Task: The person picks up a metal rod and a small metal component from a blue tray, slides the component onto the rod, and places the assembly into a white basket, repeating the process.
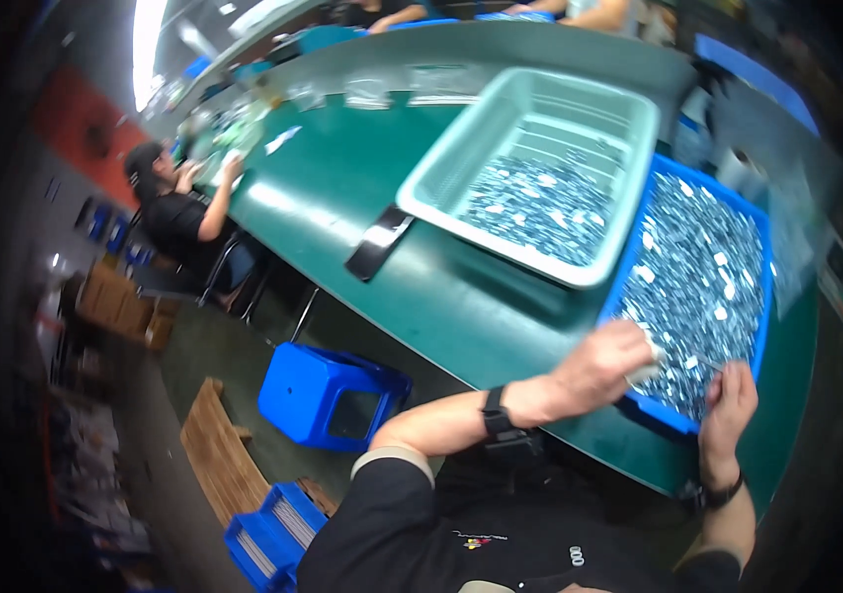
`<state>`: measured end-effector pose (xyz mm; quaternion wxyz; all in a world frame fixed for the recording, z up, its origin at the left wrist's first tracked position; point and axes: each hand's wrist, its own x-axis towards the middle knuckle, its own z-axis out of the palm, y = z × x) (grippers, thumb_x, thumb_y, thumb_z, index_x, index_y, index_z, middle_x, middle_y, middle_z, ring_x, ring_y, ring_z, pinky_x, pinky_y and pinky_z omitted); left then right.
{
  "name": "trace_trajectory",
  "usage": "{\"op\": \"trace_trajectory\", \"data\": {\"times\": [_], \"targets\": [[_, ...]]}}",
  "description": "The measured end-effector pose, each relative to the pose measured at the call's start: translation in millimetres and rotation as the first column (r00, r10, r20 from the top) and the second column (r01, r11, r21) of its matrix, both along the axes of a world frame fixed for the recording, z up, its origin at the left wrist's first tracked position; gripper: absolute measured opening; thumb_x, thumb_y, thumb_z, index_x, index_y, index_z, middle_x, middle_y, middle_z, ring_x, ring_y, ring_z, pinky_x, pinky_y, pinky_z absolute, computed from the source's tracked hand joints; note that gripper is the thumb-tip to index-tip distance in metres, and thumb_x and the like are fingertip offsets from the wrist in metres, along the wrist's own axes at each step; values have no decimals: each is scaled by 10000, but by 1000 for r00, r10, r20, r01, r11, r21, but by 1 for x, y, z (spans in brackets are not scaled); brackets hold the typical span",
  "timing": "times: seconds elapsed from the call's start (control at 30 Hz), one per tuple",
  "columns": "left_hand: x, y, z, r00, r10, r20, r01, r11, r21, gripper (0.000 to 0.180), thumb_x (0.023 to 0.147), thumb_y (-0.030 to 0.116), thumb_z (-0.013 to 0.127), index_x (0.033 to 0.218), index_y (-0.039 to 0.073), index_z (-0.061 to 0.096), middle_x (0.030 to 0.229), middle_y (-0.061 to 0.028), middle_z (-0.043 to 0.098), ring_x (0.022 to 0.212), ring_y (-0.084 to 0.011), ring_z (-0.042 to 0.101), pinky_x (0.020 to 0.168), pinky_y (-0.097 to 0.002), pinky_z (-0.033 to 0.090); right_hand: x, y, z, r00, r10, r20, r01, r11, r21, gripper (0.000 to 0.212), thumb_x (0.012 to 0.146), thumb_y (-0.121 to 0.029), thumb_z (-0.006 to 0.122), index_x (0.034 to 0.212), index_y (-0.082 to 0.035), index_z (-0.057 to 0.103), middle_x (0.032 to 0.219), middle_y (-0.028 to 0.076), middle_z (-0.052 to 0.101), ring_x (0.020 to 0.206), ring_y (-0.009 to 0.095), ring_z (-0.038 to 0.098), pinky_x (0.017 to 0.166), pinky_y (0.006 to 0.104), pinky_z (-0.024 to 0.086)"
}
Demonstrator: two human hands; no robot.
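Observation:
A shallow blue tray point(686, 423) on the table holds a thick layer of small shiny metal pieces point(693, 287). My left hand point(599, 371) is closed over the tray's near left edge, with something whitish at its fingertips that is too blurred to name. Over the near right corner, my right hand point(730, 403) pinches what looks like a small thin metal piece point(712, 366). Left of the blue tray stands a pale green plastic basket point(580, 274), tilted in view, with more such metal pieces point(540, 208) inside.
A dark flat phone-like object point(379, 243) lies on the green table point(333, 198). At its far left a co-worker point(179, 208) sits handling clear bags. A blue stool point(328, 395), a wooden bench point(219, 445) and a blue crate point(273, 534) stand on the floor.

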<state>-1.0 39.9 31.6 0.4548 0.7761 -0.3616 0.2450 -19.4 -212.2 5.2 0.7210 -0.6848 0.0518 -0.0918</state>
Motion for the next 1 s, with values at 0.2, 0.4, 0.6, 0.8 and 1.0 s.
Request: {"op": "trace_trajectory", "data": {"times": [0.2, 0.4, 0.6, 0.8, 1.0], "targets": [[55, 54, 57, 898, 398, 189, -426, 893, 144, 286, 805, 69, 788, 1071, 26, 692, 970, -146, 680, 920, -360, 638, 837, -439, 508, -2, -11, -1, 1000, -3, 11, 3, 1000, -3, 231, 1047, -224, 560, 856, -96, 576, 736, -47, 525, 608, 18, 443, 526, 178, 336], [42, 16, 60, 990, 140, 22, -138, 916, 377, 318, 819, 51, 750, 1127, 32, 673, 1019, -155, 636, 977, -340, 609, 801, -409, 513, 2, -5, 19, 998, 60, 12, -60, 997, -46, 271, 1052, -229, 549, 834, -72, 587, 712, -29, 542, 614, 37, 460, 556, 197, 368], [65, -5, -6, 995, 61, 74, -93, 789, 607, 125, 770, 54, 688, 880, 48, 630, 924, -145, 582, 926, -354, 585, 789, -445, 496, 1, -5, 5, 998, 42, 46, -40, 998, -46, 243, 1043, -225, 559, 851, -80, 593, 725, -38, 534, 608, 24, 442, 527, 190, 342], [71, -9, -17, 993, 44, 107, -94, 843, 529, 128, 712, 37, 661, 824, 47, 599, 881, -142, 575, 865, -357, 588, 730, -467, 485, -6, -6, -1, 1000, -1, 9, 1, 1000, 25, 235, 1056, -240, 559, 884, -82, 593, 723, -37, 533, 611, 17, 443, 530, 174, 329], [30, -12, -8, 980, -7, -197, 45, 981, 188, 173, 841, 117, 726, 926, 58, 587, 864, -136, 629, 866, -377, 624, 729, -475, 492, 0, -9, -7, 995, 103, 14, -102, 994, -32, 244, 1063, -254, 556, 871, -106, 583, 712, -54, 526, 575, 2, 415, 504, 158, 298]]}}
